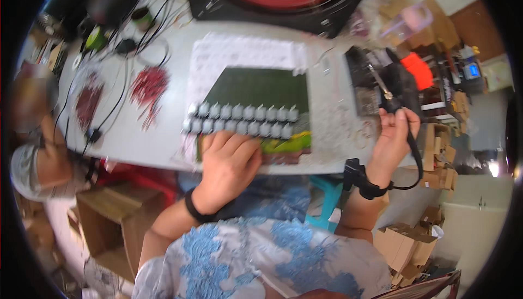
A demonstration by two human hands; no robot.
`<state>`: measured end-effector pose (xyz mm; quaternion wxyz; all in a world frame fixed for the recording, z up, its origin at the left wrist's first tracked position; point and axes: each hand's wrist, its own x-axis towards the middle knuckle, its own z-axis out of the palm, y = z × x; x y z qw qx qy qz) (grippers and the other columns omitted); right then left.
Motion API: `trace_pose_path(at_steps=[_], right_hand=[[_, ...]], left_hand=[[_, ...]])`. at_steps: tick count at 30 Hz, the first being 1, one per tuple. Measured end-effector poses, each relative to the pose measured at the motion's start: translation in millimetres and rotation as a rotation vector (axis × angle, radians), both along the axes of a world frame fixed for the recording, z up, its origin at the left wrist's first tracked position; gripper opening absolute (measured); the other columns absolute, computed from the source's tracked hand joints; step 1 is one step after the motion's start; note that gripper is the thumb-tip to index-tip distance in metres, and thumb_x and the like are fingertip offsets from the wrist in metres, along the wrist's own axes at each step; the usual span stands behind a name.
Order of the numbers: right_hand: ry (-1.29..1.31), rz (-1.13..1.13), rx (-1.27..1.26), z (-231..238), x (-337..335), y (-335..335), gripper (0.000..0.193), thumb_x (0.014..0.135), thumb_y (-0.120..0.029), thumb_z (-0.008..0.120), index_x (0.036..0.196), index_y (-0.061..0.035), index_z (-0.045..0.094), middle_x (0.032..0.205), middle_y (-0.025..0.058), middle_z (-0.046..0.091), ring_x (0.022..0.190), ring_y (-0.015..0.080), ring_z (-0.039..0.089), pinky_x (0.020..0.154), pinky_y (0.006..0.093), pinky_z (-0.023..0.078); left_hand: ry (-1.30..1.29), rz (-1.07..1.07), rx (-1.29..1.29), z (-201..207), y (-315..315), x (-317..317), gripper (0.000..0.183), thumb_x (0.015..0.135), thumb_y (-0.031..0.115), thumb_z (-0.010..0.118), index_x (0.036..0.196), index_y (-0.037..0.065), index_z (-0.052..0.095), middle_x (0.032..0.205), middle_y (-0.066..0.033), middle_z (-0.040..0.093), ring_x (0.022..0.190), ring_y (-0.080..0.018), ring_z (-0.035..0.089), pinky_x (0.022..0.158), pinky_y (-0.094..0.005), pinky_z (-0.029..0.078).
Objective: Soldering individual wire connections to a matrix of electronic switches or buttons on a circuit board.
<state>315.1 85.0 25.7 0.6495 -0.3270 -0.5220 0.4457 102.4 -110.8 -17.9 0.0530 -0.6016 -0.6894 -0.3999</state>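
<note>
My right hand (393,138), at the right edge of the table, grips a soldering iron (385,89) by its dark handle. The metal shaft points up and away over a dark box, and a black cord loops down past my wrist. My left hand (229,157) lies at the table's near edge, fingers bent and pressed together; its fingertips are hidden at the near row of small grey parts (248,127). Two rows of these parts stand side by side along a dark green mat (261,86), with white paper (210,59) under it.
A large black-framed fan (261,24) stands at the table's far edge. Bundles of red wires (148,86) and black cables lie to the left. At the right are an open dark box (359,75) and an orange piece (418,71). Another person's arm (52,135) is at far left.
</note>
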Motion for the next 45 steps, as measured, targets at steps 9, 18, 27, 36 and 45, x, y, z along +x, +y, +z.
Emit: trace_pose_path(at_steps=[9,18,27,36,45], right_hand=[[0.058,0.496,-0.402,-55,-20,-64,0.016,0.089,-0.007,0.058,0.100,-0.0032,0.048,0.082,0.0069,0.056,0.068,0.0116,0.051,0.082,0.0358,0.050],[0.048,0.441,-0.391,-58,-29,-71,0.018,0.087,-0.007,0.060,0.100,-0.0033,0.049,0.086,0.0076,0.058,0.068,0.0110,0.051,0.065,0.0240,0.043],[0.035,0.401,-0.366,-63,-20,-64,0.013,0.091,-0.010,0.053,0.102,-0.0040,0.049,0.074,0.0041,0.050,0.063,0.0091,0.048,0.099,0.0519,0.046],[0.078,0.509,-0.355,-73,-19,-55,0.011,0.093,-0.011,0.051,0.102,-0.0052,0.049,0.072,0.0022,0.048,0.063,0.0087,0.046,0.102,0.0530,0.044],[0.058,0.486,-0.363,-71,-20,-55,0.009,0.094,-0.012,0.050,0.100,-0.0052,0.049,0.070,0.0014,0.046,0.062,0.0089,0.044,0.102,0.0517,0.043]], left_hand=[[0.029,0.013,0.031,-9,2,2,0.021,0.066,0.002,0.073,0.083,0.011,0.065,0.083,-0.0010,0.064,0.080,-0.0228,0.058,0.073,-0.0359,0.042],[0.052,-0.002,0.021,-11,-2,0,0.020,0.069,0.011,0.073,0.086,0.009,0.063,0.087,-0.0025,0.062,0.085,-0.0225,0.058,0.077,-0.0373,0.042],[0.000,-0.067,0.045,12,-31,-29,0.027,0.070,0.020,0.079,0.091,0.012,0.064,0.093,-0.0039,0.062,0.085,-0.0228,0.058,0.075,-0.0347,0.043],[0.152,0.285,-0.409,21,-74,-152,0.009,0.077,0.009,0.065,0.085,0.005,0.066,0.087,-0.0100,0.063,0.085,-0.0303,0.059,0.077,-0.0390,0.048],[-0.057,0.342,-0.435,26,-67,-169,0.013,0.079,0.014,0.064,0.086,0.003,0.065,0.085,-0.0116,0.064,0.082,-0.0312,0.062,0.074,-0.0393,0.049]])
